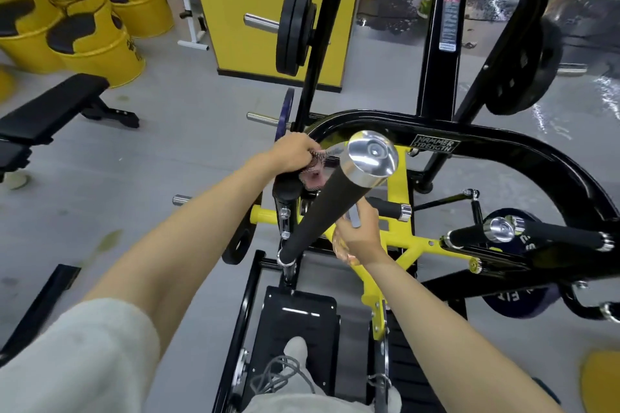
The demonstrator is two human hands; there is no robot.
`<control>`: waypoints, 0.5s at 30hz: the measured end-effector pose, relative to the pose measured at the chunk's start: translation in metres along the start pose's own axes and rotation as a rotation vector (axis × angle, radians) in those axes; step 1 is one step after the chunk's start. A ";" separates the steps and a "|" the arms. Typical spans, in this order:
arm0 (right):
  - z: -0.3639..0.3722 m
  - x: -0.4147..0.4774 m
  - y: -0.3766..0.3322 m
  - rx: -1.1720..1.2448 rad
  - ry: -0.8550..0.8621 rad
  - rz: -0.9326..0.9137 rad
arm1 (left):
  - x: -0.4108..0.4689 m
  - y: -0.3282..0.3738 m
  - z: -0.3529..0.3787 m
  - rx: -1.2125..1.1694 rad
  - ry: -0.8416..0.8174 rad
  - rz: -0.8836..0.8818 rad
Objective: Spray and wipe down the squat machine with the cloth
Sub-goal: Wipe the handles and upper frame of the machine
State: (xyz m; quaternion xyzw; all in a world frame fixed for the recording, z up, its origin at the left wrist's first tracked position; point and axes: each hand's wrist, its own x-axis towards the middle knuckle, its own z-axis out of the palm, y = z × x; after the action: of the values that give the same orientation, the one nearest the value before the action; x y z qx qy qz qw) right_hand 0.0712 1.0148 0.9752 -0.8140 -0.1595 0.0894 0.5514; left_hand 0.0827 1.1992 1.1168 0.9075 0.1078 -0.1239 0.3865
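The squat machine has a black tube frame [503, 144] with a "Hammer Strength" label and a yellow inner frame [401, 178]. A long black foam handle [322, 211] with a chrome end cap rises toward the camera between my arms. My left hand [295, 154] grips a pinkish patterned cloth [315, 173] and holds it against a short black grip just left of that handle. My right hand [360, 235] is below the handle, curled round a clear spray bottle [342, 250] whose grey trigger [354, 216] shows above the fingers.
Black weight plates [295, 27] hang on the machine's left peg, with others on the right [523, 77]. A black bench [50, 111] and yellow barrels [94, 40] stand to the left. A yellow pillar [261, 3] is behind. My shoe rests on the black footplate [295, 318].
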 end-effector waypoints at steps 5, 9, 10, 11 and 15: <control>0.000 -0.002 0.002 0.023 -0.001 -0.068 | 0.024 -0.045 -0.008 -0.452 0.099 -0.208; 0.005 -0.004 0.002 0.010 0.055 -0.072 | 0.005 -0.082 0.024 -1.050 0.321 -0.298; 0.006 -0.004 0.002 0.017 0.069 -0.070 | 0.001 -0.095 0.034 -1.167 0.375 -0.320; 0.008 -0.006 0.003 0.026 0.080 -0.067 | -0.003 -0.105 0.044 -1.250 0.412 -0.339; 0.020 -0.010 0.006 -0.011 0.129 -0.012 | -0.015 -0.121 0.071 -1.373 0.507 -0.389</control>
State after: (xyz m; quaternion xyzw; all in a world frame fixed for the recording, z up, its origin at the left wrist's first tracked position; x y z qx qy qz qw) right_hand 0.0567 1.0268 0.9621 -0.8200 -0.1291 0.0324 0.5568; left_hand 0.0233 1.2274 0.9921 0.4282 0.4045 0.1177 0.7995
